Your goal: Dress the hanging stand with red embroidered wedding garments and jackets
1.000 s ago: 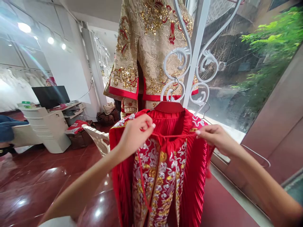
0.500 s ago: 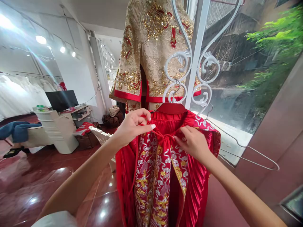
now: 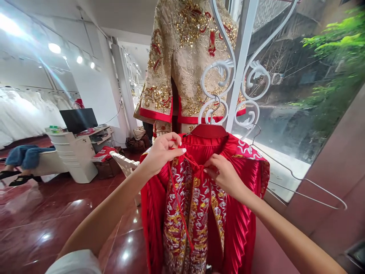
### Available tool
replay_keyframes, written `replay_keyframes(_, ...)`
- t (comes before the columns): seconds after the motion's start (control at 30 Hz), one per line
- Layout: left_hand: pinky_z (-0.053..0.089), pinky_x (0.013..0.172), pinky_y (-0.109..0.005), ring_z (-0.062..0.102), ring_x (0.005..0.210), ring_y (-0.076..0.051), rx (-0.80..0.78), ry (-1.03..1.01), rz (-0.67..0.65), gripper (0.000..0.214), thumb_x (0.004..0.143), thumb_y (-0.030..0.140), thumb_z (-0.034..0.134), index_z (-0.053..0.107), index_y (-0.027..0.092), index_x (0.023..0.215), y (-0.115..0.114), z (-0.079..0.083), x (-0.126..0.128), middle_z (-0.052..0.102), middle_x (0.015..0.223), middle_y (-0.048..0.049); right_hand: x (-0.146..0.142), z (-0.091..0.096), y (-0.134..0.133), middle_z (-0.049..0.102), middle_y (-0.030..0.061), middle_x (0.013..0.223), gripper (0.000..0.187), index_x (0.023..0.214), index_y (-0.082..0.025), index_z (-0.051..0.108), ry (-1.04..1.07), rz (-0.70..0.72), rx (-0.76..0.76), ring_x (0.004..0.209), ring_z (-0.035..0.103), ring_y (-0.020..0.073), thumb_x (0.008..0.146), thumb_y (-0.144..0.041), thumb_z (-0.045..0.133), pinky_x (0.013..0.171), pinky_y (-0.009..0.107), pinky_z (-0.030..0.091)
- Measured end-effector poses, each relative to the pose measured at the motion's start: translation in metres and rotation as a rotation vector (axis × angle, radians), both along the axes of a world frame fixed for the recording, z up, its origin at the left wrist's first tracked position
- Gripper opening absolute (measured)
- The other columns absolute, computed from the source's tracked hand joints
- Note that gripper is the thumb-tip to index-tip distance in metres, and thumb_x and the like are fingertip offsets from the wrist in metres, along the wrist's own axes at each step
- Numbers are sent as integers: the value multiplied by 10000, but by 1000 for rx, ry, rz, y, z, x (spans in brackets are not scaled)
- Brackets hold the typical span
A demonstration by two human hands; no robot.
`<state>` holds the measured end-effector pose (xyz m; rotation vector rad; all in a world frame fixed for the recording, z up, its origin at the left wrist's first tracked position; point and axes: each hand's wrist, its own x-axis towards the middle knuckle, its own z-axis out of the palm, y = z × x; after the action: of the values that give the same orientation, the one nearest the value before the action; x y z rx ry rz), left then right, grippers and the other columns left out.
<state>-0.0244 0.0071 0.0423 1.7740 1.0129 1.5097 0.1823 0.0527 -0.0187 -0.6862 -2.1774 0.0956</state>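
A red pleated garment (image 3: 236, 213) with silver and gold embroidery hangs on a red hanger (image 3: 209, 131) from a white scrolled metal stand (image 3: 238, 72). My left hand (image 3: 161, 153) is closed, pinching a thin red cord (image 3: 179, 201) that runs from the waistband and hangs down the front. My right hand (image 3: 222, 174) is closed on the cord's knot at the middle of the waistband. A gold embroidered jacket (image 3: 185, 61) with red trim hangs above and behind the red garment.
A large window (image 3: 299, 95) with greenery outside is at the right, with a bare wire hanger (image 3: 310, 194) leaning by its sill. At the left stand a white desk (image 3: 76, 152) with a dark monitor, a white chair (image 3: 125, 165), and a seated person's legs (image 3: 24, 158). The floor is glossy red tile.
My right hand came in from the right edge of the waistband to its middle, drawing the cord into a knot. The left hand stayed near the waistband, and the cord's loose end now hangs down.
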Motion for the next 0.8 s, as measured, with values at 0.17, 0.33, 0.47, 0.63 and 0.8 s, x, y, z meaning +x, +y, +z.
replay_keyframes(0.17, 205, 385, -178, 313, 373, -27, 43, 12, 75, 253, 642, 260, 689, 458, 176, 702, -2, 3, -7, 411, 485, 85, 1, 23, -19, 523, 15, 713, 183, 730, -172, 476, 262, 167, -614, 585, 464, 113, 836, -320, 490, 547, 258, 396)
replay_keyframes(0.33, 292, 429, -180, 387, 427, -42, 161, 68, 237, 296, 608, 290, 713, 458, 172, 701, 2, 11, -26, 468, 549, 64, 26, 34, -15, 355, -74, 509, 327, 664, -172, 451, 404, 237, -998, 397, 206, 33, 678, -416, 668, 365, 181, 123)
replay_keyframes(0.47, 298, 449, -181, 384, 442, -49, 282, 148, 405, 245, 650, 287, 675, 461, 174, 689, 9, 13, -50, 455, 526, 65, 58, 25, 14, 311, -85, 482, 379, 623, -158, 457, 452, 188, -1040, 397, 174, 17, 591, -395, 751, 365, 174, 62)
replay_keyframes(0.63, 264, 432, -221, 379, 427, -76, 305, 611, 214, 108, 701, 254, 560, 623, 181, 652, -5, 28, -67, 522, 514, 21, 69, 19, 32, 373, -70, 480, 299, 681, -154, 518, 409, 242, -1218, 378, 187, 14, 627, -370, 719, 341, 161, 61)
replay_keyframes(0.8, 336, 537, -251, 528, 612, -144, 562, 1005, 732, 199, 754, 238, 513, 710, 230, 785, -4, 24, -46, 611, 694, -13, 58, 37, 33, 519, -16, 494, 270, 873, -119, 689, -295, 458, -1184, 352, 234, 21, 759, -354, 622, 315, 173, 117)
